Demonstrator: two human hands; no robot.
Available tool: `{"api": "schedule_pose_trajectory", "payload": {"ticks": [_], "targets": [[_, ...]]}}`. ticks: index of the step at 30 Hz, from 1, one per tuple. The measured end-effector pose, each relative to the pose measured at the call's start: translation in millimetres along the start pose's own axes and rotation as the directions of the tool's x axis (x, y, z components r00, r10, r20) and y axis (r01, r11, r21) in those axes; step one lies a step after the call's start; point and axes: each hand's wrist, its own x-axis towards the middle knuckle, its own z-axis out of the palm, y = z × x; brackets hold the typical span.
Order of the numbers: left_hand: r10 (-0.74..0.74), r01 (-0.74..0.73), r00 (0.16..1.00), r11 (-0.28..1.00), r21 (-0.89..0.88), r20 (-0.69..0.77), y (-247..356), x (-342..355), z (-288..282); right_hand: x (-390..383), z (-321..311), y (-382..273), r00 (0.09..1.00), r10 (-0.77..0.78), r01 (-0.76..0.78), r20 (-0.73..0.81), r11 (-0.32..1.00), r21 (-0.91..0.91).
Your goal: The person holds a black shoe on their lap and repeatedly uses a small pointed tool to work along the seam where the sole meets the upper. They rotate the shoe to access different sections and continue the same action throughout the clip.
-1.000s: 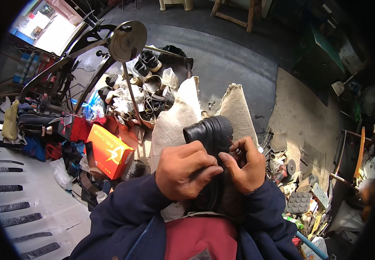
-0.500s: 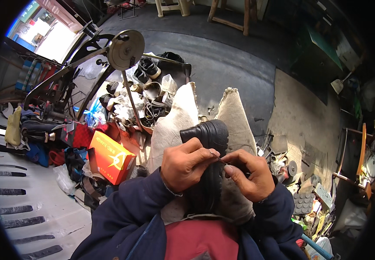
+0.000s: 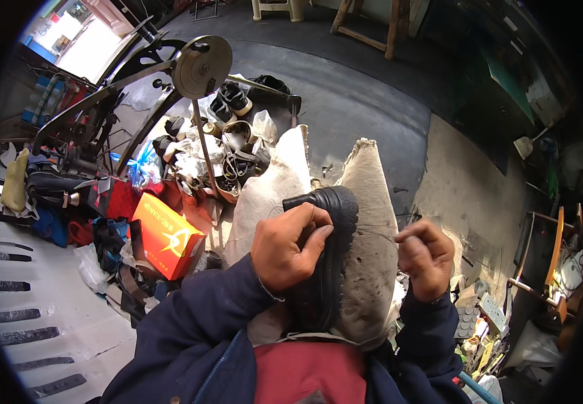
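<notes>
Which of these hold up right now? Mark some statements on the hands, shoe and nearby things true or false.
1. The black shoe lies on pale cloth. True.
2. A thin thread runs between the right hand and the shoe. True.
3. The right hand is pressed against the shoe. False: it is off to the shoe's right.
4. The orange-red box is right of the shoe. False: the orange-red box is to its left.
5. The left hand is at the shoe. True.

A beige cloth [image 3: 375,269] with dark spots carries one black shoe [image 3: 334,276].
</notes>
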Motion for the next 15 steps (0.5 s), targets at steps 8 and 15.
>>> {"api": "schedule_pose_trajectory", "payload": {"ticks": [8, 15], "targets": [[-0.033, 0.035, 0.999, 0.996, -0.082, 0.020, -3, -3, 0, 1, -27, 36, 0.842, 0.072, 0.205, -0.535, 0.874, 0.440], [-0.115, 0.100, 0.993, 0.931, -0.350, -0.022, -9, -12, -21, -1, 39, 25, 0.998, -0.064, 0.048, -0.020, 0.893, -0.448]]}}
